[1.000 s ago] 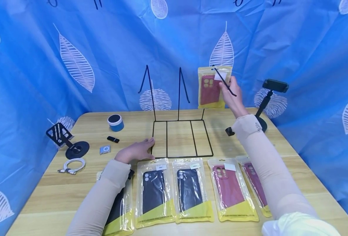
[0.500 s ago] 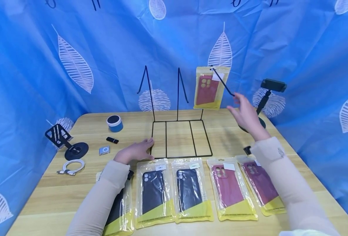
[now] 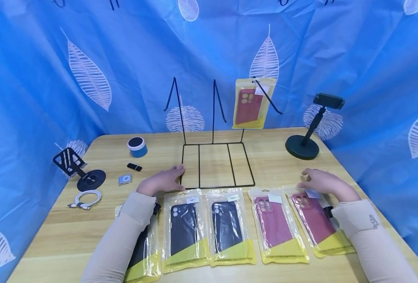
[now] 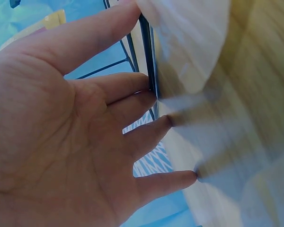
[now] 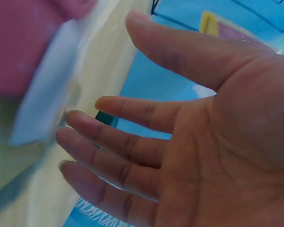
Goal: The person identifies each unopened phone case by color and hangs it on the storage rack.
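Observation:
My left hand (image 3: 162, 181) rests at the front left corner of the black wire rack (image 3: 199, 167); in the left wrist view its fingers (image 4: 146, 139) are spread, tips on the wood. My right hand (image 3: 323, 182) hovers over the top end of the rightmost packaged red phone case (image 3: 313, 220), fingers extended and holding nothing, as the right wrist view shows. Another bagged red phone case (image 3: 274, 226) lies beside it. One red phone case in its bag (image 3: 249, 106) hangs on the rack's right hook. The rack's other two hooks (image 3: 220, 102) carry nothing.
Black phone cases in bags (image 3: 184, 228) lie along the front, the leftmost partly under my left sleeve. At left are a phone stand (image 3: 92, 180), coiled white cable (image 3: 88, 199), small silver player (image 3: 125, 179), black stick (image 3: 134, 167) and blue jar (image 3: 137, 147). Another stand (image 3: 302, 146) is back right.
My right hand has let go of the bagged red case on the right hook and come down and right to the rightmost bag on the table. My left hand has stayed put.

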`<state>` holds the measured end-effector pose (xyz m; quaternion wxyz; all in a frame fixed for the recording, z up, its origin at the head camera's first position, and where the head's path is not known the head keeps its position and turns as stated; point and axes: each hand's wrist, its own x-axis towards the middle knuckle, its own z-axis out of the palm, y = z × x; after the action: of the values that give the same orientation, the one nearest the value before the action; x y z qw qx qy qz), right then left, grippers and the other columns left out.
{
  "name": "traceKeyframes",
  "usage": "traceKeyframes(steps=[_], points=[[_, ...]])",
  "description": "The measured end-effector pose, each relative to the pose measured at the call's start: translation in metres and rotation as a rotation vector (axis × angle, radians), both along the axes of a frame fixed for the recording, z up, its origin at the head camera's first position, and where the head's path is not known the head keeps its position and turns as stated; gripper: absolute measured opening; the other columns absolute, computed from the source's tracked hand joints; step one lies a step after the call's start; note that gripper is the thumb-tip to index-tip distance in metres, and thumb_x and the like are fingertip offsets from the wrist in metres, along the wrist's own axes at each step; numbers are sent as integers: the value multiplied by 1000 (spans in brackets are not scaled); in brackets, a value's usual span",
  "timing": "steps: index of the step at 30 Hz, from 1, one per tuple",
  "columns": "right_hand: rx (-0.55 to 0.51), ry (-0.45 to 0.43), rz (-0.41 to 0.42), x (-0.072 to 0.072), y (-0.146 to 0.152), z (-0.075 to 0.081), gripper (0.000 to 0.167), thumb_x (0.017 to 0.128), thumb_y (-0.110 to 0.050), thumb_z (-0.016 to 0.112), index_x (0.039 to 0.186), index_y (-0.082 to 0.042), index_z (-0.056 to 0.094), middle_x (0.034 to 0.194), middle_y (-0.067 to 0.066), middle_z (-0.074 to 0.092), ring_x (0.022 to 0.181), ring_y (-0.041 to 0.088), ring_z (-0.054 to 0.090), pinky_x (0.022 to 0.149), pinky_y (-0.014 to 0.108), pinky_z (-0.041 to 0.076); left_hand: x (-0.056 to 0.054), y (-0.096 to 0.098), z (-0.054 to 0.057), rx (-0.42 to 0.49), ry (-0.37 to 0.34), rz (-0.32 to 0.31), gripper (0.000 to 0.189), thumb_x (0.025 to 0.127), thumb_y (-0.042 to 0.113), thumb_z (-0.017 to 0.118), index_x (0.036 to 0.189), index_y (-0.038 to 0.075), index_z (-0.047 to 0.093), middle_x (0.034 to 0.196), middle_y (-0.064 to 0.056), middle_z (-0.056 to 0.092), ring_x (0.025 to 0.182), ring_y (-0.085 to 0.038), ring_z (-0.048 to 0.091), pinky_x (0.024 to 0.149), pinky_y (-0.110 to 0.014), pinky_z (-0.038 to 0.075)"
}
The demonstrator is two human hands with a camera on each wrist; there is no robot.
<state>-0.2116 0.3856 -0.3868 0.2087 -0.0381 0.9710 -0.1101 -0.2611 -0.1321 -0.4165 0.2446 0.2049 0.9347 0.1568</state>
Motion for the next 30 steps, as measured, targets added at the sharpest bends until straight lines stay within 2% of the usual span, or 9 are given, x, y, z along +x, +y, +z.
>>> traceKeyframes(steps=[5,9,12,16,19,22,25,30], points=[[43,3,-69,3,15,-5,66,91,-43,67,121,14,54,113,32,61,96,40,59,80,52,53,-1,0,0,5,4,-8,83,97,39,61,159,7,16,167,-13,8,153,-38,10,122,-59,14],[3,-27,-112,4,24,-10,61,90,-44,68,113,10,55,101,23,63,87,31,57,73,42,51,0,0,0,10,2,-5,83,97,39,62,159,7,16,167,-13,9,153,-38,11,122,-60,13],[-43,-46,-135,4,30,-15,49,91,-40,67,106,6,57,94,15,63,83,26,55,68,35,47,0,0,0,11,3,-2,83,97,39,62,159,7,17,167,-13,9,153,-38,11,122,-60,13],[-91,-39,-116,3,38,-19,34,94,-33,66,95,0,61,86,8,60,78,21,53,64,30,42,1,0,1,10,3,-1,83,97,38,62,159,6,17,167,-13,9,153,-38,11,122,-61,12],[-119,-6,-66,4,43,-19,27,94,-30,65,91,-3,62,81,5,58,75,19,51,63,29,40,1,0,2,14,0,3,82,97,37,62,159,6,16,167,-13,9,153,-37,10,122,-61,11],[-151,30,-40,5,49,-16,23,95,-25,64,89,-3,62,79,3,57,73,17,50,63,29,40,2,0,3,16,1,3,82,98,37,61,159,6,16,167,-14,8,153,-37,10,122,-62,10],[-179,58,-50,6,55,-7,20,97,-21,60,91,-2,60,82,5,59,76,18,52,64,30,42,2,0,3,16,-1,3,81,98,37,61,159,6,16,167,-14,8,153,-38,10,122,-62,10],[-246,186,-76,12,56,19,21,103,-21,53,101,0,57,95,13,67,85,21,60,69,32,49,2,0,2,12,-1,3,81,98,37,61,159,7,16,167,-14,8,153,-38,11,122,-62,11]])
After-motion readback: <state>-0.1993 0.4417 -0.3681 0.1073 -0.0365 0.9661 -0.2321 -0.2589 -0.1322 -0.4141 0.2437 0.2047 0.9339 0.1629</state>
